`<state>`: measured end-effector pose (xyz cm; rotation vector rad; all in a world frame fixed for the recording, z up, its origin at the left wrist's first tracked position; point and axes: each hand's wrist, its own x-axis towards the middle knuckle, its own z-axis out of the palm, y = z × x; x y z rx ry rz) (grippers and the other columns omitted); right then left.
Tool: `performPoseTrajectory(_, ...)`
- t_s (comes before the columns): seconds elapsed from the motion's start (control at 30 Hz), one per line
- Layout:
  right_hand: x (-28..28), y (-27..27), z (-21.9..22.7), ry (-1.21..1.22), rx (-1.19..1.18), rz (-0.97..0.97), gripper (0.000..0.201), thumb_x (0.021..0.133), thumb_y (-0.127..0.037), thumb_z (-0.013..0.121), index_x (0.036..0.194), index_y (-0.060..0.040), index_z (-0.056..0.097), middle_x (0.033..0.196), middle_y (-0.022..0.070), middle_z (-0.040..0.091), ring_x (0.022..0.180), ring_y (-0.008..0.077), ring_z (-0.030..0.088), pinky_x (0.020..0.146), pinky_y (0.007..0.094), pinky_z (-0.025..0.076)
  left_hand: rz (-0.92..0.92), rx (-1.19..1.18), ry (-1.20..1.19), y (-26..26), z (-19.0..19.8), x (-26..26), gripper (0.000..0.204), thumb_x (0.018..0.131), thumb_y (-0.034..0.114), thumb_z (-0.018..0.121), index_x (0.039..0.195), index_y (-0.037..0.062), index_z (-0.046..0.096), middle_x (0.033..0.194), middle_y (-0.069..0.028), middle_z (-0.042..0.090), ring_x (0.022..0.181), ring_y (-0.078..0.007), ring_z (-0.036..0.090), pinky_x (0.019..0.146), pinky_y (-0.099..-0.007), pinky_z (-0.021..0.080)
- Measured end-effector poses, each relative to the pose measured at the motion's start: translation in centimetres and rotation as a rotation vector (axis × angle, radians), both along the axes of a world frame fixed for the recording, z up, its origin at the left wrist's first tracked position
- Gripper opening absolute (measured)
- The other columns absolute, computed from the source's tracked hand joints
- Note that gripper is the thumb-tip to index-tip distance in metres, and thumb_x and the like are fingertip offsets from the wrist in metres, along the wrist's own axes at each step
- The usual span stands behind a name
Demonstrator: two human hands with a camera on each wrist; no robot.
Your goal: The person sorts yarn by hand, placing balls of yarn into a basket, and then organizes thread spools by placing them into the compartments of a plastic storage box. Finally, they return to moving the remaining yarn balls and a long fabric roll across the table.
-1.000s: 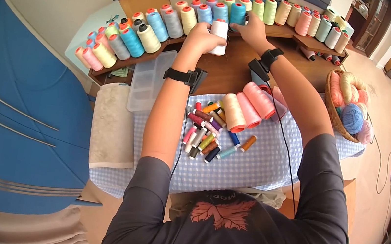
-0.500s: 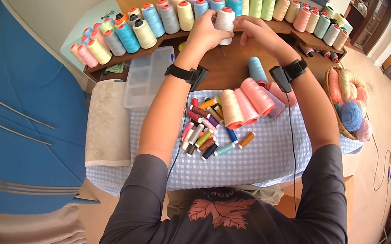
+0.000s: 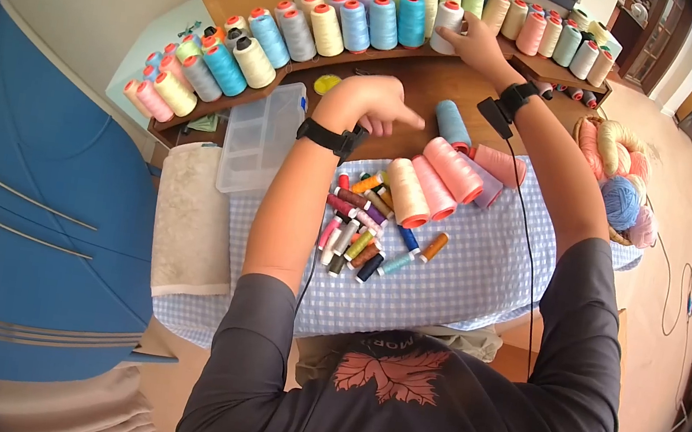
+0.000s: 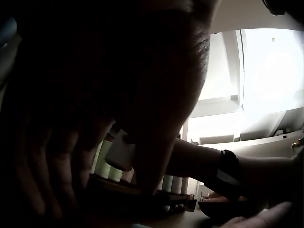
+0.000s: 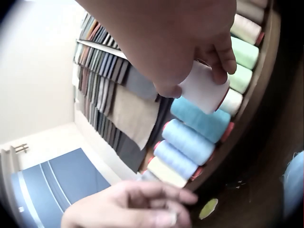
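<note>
A white thread cone (image 3: 447,26) is in my right hand (image 3: 480,48), which grips it between thumb and fingers at the front row of cones on the raised shelf. In the right wrist view the same white cone (image 5: 203,88) stands beside a teal cone (image 5: 202,118), its base at the shelf edge. My left hand (image 3: 372,100) holds nothing; it hovers over the brown desk with its index finger stretched and the others loosely bent. A blue cone (image 3: 452,125) lies on the desk to the right of that hand, near several pink cones (image 3: 455,167).
Cones of many colours line the curved shelf (image 3: 322,64). A clear divided box (image 3: 240,154) stands at the left, beside a folded beige towel (image 3: 196,223). Small thread spools (image 3: 360,244) lie heaped on the checked cloth (image 3: 461,275). A yarn basket (image 3: 585,160) sits at the right.
The white cone passed from my left hand to my right, which carried it right to the shelf row. My left hand let go and drew back lower over the desk.
</note>
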<state>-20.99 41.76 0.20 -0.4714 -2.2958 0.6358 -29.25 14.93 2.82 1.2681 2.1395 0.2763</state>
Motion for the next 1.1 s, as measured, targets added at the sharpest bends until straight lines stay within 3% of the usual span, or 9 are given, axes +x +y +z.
performPoseTrajectory(0.1,-1.0,0.1,-0.5,-0.046,0.013,-0.022,0.072,0.092,-0.049,0.085,0.126,0.0111,0.066,0.111,0.0296,0.077,0.103,0.0399,0.078,0.088,0.0442,0.061,-0.111,-0.176,-0.091,-0.3,0.1,0.8,0.067,0.090,0.062,0.083,0.104,-0.0033,0.082,0.100,-0.0140,0.082,0.092,-0.0219,0.080,0.075,-0.0321,0.064)
performPoseTrajectory(0.43,0.9,0.2,-1.9,-0.023,-0.099,0.010,0.063,0.091,-0.033,0.088,0.132,0.0088,0.064,0.111,0.0273,0.077,0.097,0.0332,0.080,0.086,0.0400,0.062,-0.226,-0.214,-0.192,-0.1,-0.7,1.1,0.056,0.085,0.050,0.090,0.106,-0.0013,0.083,0.099,-0.0111,0.082,0.089,-0.0200,0.077,0.076,-0.0338,0.061)
performPoseTrajectory(0.53,4.1,-1.0,-0.6,-0.084,0.066,-0.057,0.053,0.086,-0.025,0.087,0.126,0.0045,0.069,0.109,0.0258,0.078,0.091,0.0328,0.079,0.082,0.0402,0.062,-0.247,-0.240,-0.207,0.6,-1.8,1.2,0.054,0.085,0.045,0.090,0.113,-0.0006,0.081,0.099,-0.0103,0.080,0.088,-0.0196,0.076,0.075,-0.0334,0.060)
performPoseTrajectory(0.6,7.4,-3.2,2.0,-0.728,-0.092,0.029,0.046,0.082,-0.025,0.088,0.116,0.0012,0.074,0.102,0.0166,0.081,0.095,0.0290,0.078,0.081,0.0399,0.061,-0.253,-0.245,-0.231,1.1,-2.3,1.3,0.057,0.084,0.044,0.090,0.118,-0.0005,0.079,0.101,-0.0104,0.080,0.089,-0.0195,0.075,0.076,-0.0332,0.060)
performPoseTrajectory(0.67,10.5,-3.7,1.8,-0.974,0.240,0.204,0.042,0.076,-0.023,0.087,0.110,-0.0003,0.075,0.099,0.0134,0.082,0.093,0.0292,0.078,0.077,0.0411,0.059,-0.282,-0.195,-0.170,1.5,-2.5,1.9,0.062,0.079,0.046,0.095,0.122,0.0037,0.079,0.107,-0.0101,0.079,0.094,-0.0218,0.075,0.078,-0.0367,0.062)
performPoseTrajectory(0.73,14.5,-5.7,4.1,-1.113,0.192,0.398,0.048,0.071,-0.023,0.087,0.113,-0.0006,0.075,0.102,0.0129,0.082,0.093,0.0317,0.077,0.078,0.0418,0.058,-0.296,-0.106,-0.214,1.4,-2.3,3.0,0.070,0.079,0.042,0.096,0.131,0.0011,0.073,0.111,-0.0112,0.077,0.097,-0.0218,0.074,0.081,-0.0370,0.061)
performPoseTrajectory(0.87,16.7,-5.4,1.8,-1.261,0.143,0.257,0.062,0.063,-0.029,0.088,0.117,-0.0003,0.076,0.104,0.0159,0.081,0.094,0.0328,0.076,0.079,0.0412,0.058,-0.377,0.092,-0.215,1.9,-2.9,3.7,0.078,0.077,0.035,0.099,0.141,0.0026,0.066,0.114,-0.0107,0.075,0.101,-0.0217,0.072,0.086,-0.0372,0.060)
performPoseTrajectory(1.03,17.6,-4.0,1.2,-1.235,0.098,0.271,0.063,0.060,-0.025,0.084,0.115,0.0025,0.075,0.100,0.0191,0.079,0.090,0.0341,0.076,0.076,0.0434,0.059,-0.567,0.179,-0.217,2.7,-4.5,3.3,0.061,0.079,0.021,0.096,0.132,0.0034,0.072,0.112,-0.0078,0.076,0.103,-0.0192,0.070,0.090,-0.0353,0.057)
performPoseTrajectory(1.1,17.8,-1.4,2.3,-0.979,0.274,0.290,0.049,0.060,-0.023,0.082,0.103,-0.0002,0.077,0.085,0.0143,0.078,0.075,0.0270,0.072,0.067,0.0424,0.055,-0.521,0.168,-0.209,2.4,-3.7,3.8,0.059,0.078,0.018,0.095,0.131,0.0025,0.073,0.112,-0.0072,0.076,0.106,-0.0189,0.069,0.092,-0.0346,0.056)
